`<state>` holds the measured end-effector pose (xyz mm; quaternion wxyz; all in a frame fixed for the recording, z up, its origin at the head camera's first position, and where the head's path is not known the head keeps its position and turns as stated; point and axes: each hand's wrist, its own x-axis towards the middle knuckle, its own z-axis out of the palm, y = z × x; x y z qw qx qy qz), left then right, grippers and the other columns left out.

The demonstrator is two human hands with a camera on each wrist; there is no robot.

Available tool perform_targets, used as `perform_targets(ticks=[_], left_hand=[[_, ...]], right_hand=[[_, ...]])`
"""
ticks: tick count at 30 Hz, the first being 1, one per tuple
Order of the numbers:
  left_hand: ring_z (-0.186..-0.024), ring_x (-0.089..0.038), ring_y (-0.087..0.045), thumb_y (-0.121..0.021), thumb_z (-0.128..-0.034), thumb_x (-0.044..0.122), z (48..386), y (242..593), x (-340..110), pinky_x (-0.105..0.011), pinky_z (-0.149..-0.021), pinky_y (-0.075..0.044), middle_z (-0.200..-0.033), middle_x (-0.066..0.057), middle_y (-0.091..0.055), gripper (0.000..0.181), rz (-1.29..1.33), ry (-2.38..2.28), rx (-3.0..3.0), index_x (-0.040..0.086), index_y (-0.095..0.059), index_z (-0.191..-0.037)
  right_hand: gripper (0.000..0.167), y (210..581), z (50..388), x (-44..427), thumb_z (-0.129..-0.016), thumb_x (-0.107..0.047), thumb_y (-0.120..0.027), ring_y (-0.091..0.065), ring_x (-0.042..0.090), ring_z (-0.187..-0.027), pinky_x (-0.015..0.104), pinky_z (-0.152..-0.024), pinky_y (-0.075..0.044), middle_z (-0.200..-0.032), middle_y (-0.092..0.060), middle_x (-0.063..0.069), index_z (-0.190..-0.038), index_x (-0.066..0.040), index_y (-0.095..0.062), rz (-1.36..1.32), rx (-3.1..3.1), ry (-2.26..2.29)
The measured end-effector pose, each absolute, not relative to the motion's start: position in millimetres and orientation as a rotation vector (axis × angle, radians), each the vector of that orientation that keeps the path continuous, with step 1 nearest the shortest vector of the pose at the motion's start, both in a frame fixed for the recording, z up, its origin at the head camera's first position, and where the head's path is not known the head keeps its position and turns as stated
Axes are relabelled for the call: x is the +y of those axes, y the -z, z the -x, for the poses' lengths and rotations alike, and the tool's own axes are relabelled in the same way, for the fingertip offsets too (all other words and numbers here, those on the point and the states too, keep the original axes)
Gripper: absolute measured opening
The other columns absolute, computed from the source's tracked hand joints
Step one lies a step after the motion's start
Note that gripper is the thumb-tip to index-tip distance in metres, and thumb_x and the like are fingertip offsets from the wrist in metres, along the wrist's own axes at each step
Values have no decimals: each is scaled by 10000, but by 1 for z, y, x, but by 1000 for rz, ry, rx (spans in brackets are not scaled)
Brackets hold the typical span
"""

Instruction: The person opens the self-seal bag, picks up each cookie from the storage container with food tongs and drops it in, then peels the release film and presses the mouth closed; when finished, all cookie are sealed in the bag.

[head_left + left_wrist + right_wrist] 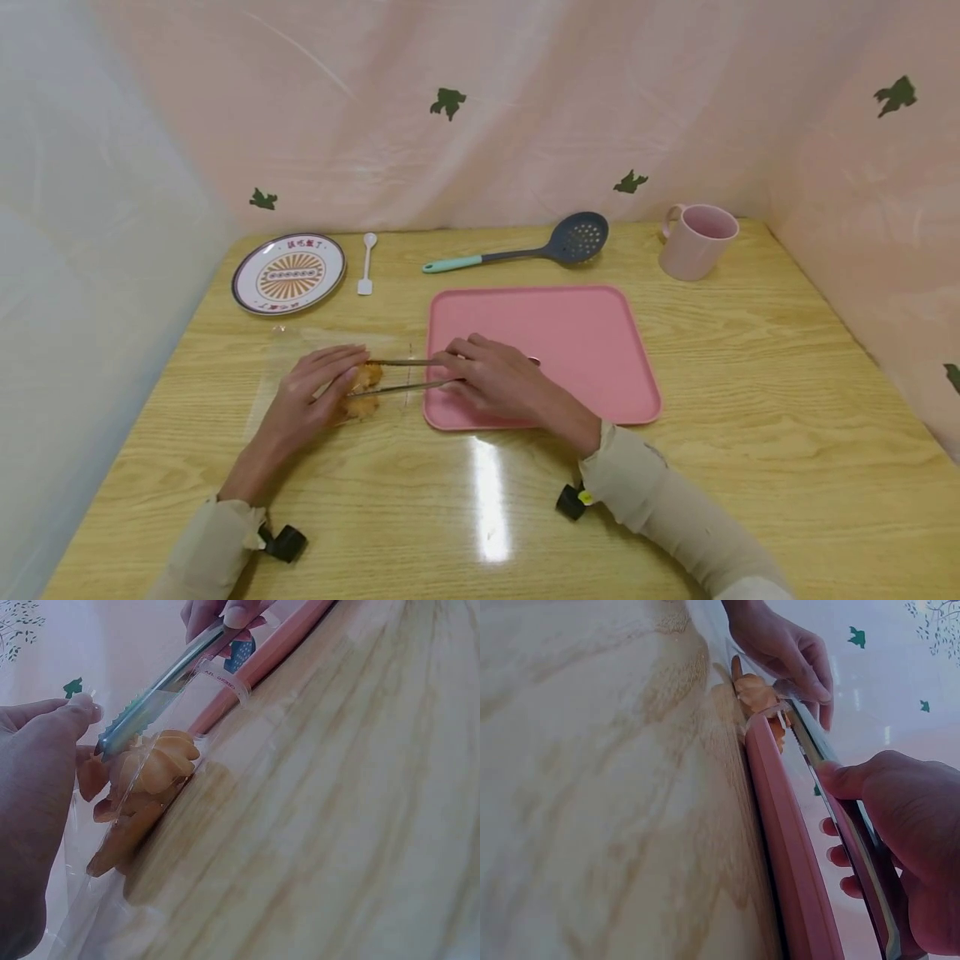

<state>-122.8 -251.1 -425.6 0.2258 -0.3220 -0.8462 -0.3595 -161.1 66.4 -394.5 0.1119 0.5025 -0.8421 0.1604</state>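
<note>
Tabletop (390, 517) is supporting everything; a pink tray (570, 325) is lying beneath the right hand (495, 379). Left hand (311, 387) thumb and fingers are pinching a clear bag (393, 402). The right hand is gripping tongs (401, 388), their arms reaching into the bag towards cookies (166, 761) beside the left hand. Oversqueezing could be crumbling cookies; snagging film could be dragging the bag.
</note>
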Motion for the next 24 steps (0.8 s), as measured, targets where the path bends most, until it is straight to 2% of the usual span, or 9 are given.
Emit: perform_targets(ticks=[10, 24], left_hand=[[-1263, -275, -606, -637, -1024, 43, 124, 425, -251, -252, -1141, -337, -1294, -148, -699, 285, 886, 998, -2337, 43, -719, -1298], [-1240, -284, -620, -603, -1064, 136, 126, 427, -251, -250, -1136, -347, -1272, -167, -705, 264, 911, 985, -2297, 16, -729, -1263]], right_hand=[[356, 393, 161, 69, -1034, -202, -667, -596, 190, -971, 306, -800, -517, -1179, -666, 27, -1381, -125, -660, -1471, -2494, -429], [381, 391, 155, 104, -1030, -265, -680, -567, 179, -940, 325, -746, -513, -1191, -650, 21, -1381, -121, -658, -1378, -2580, -557]])
